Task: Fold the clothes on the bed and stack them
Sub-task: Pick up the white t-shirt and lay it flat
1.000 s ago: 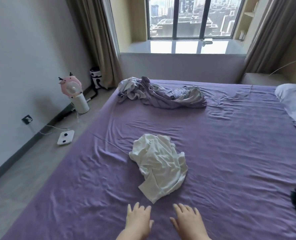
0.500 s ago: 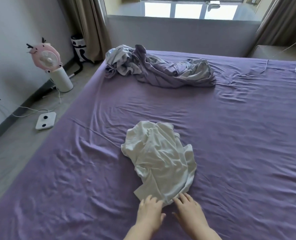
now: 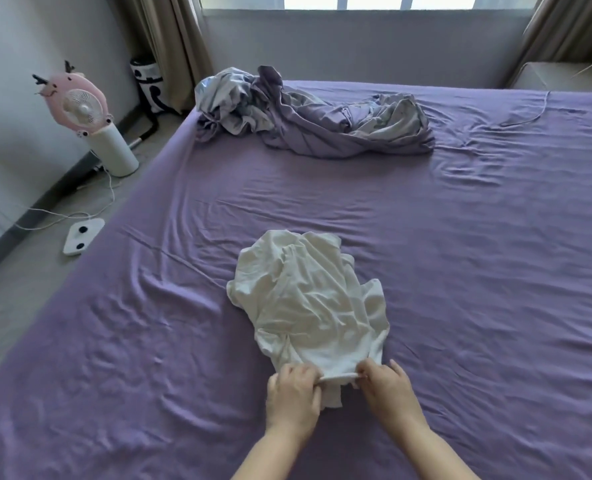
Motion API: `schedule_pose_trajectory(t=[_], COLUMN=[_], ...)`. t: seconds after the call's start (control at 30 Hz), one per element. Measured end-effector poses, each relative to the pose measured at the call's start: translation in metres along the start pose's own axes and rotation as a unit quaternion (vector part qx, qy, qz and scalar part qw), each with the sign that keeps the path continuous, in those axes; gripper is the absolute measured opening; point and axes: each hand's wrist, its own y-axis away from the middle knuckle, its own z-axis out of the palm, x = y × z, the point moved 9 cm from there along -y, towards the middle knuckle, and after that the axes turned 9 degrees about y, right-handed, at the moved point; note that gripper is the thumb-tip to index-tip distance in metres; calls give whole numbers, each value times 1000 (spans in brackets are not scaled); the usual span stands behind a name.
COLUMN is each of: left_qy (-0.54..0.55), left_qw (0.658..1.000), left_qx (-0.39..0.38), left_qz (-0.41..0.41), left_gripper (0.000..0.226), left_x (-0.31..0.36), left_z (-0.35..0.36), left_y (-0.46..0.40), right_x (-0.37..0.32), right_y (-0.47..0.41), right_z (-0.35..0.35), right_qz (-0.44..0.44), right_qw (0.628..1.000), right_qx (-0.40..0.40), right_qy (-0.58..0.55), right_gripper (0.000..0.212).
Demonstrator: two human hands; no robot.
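Shirt [image 3: 308, 303], crumpled, lies low centre of the frame on the bed [image 3: 460, 271]. Both hands, open and short of it a second ago, now pinch its near hem: left [image 3: 292, 393], right [image 3: 388, 389]. Folding is just starting; nothing is stacked.

Pink fan [image 3: 80, 105], deer-faced with small dark antlers, mounted on a white cylindrical base [image 3: 114, 150]; stands on the floor against the left wall. White cord [image 3: 62, 216] trails from its foot across the grey floor [image 3: 28, 289]. White floor scale [image 3: 81, 235] with two dark spots, lying flat just beside the bed's left edge. Black-and-white patterned bin [image 3: 149, 86] in the far left corner, partly behind a beige curtain [image 3: 170, 36]. Second beige curtain [image 3: 564, 29] at far right. Window ledge [image 3: 356, 32] along the far wall. Beige upholstered surface [image 3: 557, 76], far right corner, partly cut off.
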Motion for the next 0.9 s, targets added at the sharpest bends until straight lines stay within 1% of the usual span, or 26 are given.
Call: schedule_pose_trajectory(t=[0.03,0.1,0.17,0.23,0.3,0.4,0.43,0.5,0.57,0.6,0.67,0.73,0.8,0.83,0.9], left_qy=[34,111,178,206,209,149,150,159,158,164,185,204,218,224,217], left_qw=[999,993,984,978,977,980,975,961,950,943,932,925,918,916,914], left_qx=[-10,-19,-15,10,40,119,147,199,240,257,276,284,288,288,290], left_qz=[-17,-25,-21,-12,7,56,76,112,126,132,145,152,161,168,182], left_gripper=[18,22,15,13,12,22,20,17,15,14,12,14,25,27,20], left_x=[7,29,59,91,123,166,180,206,225,234,246,254,261,264,267], left_z=[-13,-42,-77,-119,-160,-226,-248,-288,-319,-332,-355,-377,-400,-411,-429], left_y=[-1,-1,3,12,25,49,58,78,99,109,130,150,170,180,200], right_x=[1,1,-6,-26,-50,-69,-75,-88,-103,-108,-116,-119,-121,-124,-127], right_y=[0,2,4,11,21,42,50,65,82,90,107,127,147,157,179], right_z=[-17,-56,-105,-157,-205,-260,-276,-303,-323,-330,-342,-354,-367,-374,-385], right_qz=[16,43,47,21,-13,-13,-21,-31,-44,-48,-49,-46,-44,-44,-38], right_qw=[1000,998,993,991,989,983,978,970,973,976,975,967,958,956,954], right_qx=[-6,-3,38,85,106,97,98,96,78,69,49,34,30,27,21], right_qy=[-20,-54,-98,-104,-106,-155,-185,-221,-212,-203,-212,-249,-281,-289,-297], right_gripper=[7,3,6,13,24,18,19,29,40,41,37,28,20,17,10])
